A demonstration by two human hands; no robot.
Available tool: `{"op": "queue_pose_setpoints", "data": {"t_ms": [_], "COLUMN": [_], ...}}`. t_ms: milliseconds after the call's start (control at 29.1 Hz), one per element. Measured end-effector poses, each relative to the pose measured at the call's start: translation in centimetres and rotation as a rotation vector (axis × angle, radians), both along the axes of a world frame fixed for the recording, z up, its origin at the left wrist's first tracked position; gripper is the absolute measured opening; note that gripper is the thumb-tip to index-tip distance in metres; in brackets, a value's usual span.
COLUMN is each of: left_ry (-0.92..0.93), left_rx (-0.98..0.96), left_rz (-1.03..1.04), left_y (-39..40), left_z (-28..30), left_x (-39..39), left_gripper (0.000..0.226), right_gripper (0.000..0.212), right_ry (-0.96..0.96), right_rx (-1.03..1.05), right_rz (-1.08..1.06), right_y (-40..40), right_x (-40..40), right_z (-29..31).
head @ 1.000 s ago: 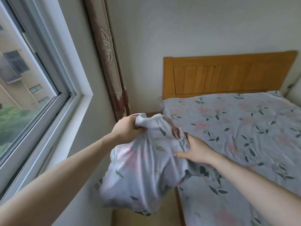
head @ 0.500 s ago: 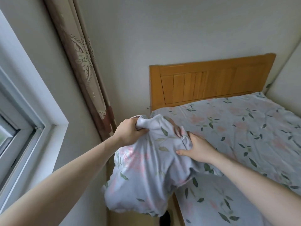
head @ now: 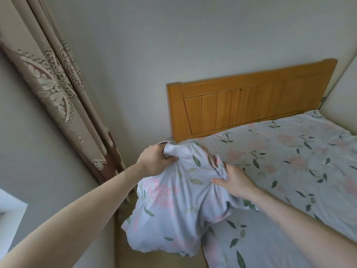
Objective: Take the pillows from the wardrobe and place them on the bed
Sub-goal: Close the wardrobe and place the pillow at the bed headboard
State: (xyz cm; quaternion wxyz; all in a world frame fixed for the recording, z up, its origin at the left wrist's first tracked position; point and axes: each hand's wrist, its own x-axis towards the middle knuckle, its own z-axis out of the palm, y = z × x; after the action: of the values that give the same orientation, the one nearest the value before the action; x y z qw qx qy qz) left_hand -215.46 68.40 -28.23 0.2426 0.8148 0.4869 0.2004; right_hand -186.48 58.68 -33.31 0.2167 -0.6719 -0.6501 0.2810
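Observation:
A pale blue pillow (head: 170, 213) printed with pink flowers and green leaves hangs in front of me, over the left edge of the bed (head: 286, 171). My left hand (head: 154, 158) grips its top left corner in a bunched fist. My right hand (head: 234, 180) pinches gathered cloth at its top right. The pillow's lower part sags over the gap beside the bed. The bed carries a sheet in the same floral print. The wardrobe is out of view.
A wooden headboard (head: 251, 101) stands against the back wall. A patterned beige and brown curtain (head: 58, 89) hangs at the left. A white window sill corner (head: 11, 219) shows at the lower left. A narrow floor strip (head: 119, 248) runs between wall and bed.
My view has swung right and closer to the bed head; the window has slid out of sight. Both hands keep their grip, and the pillow now sits nearer the headboard corner.

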Motion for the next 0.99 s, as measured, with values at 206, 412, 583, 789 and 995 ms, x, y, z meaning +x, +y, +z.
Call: {"op": "queue_pose_setpoints", "data": {"t_ms": [206,412,583,789,995], "left_ry": [0.013,-0.02,0.008,0.099,0.187], "left_rx": [-0.029,-0.07,-0.088,-0.192,-0.157], "left_rz": [-0.047,-0.177,-0.304,-0.423,-0.526], "left_y": [9.9,21.9,30.2,41.1,47.2], "left_z": [0.1,-2.0,-4.4,-6.5,-7.1], "left_x": [2.9,6.7,9.7,13.7,18.4], "left_gripper": [0.021,0.019,0.032,0.035,0.037], "right_gripper": [0.037,0.036,0.029,0.028,0.018], "right_ry": [0.04,0.051,0.009,-0.038,-0.06], "right_rx": [0.014,0.037,0.026,-0.009,-0.102], "right_rz": [-0.076,-0.183,-0.285,-0.396,-0.487], "right_y": [8.2,16.6,22.2,29.8,34.4], "right_x": [1.9,4.2,5.8,7.0,9.8], "right_z": [-0.2,-1.9,-3.1,-4.4,-5.9]}}
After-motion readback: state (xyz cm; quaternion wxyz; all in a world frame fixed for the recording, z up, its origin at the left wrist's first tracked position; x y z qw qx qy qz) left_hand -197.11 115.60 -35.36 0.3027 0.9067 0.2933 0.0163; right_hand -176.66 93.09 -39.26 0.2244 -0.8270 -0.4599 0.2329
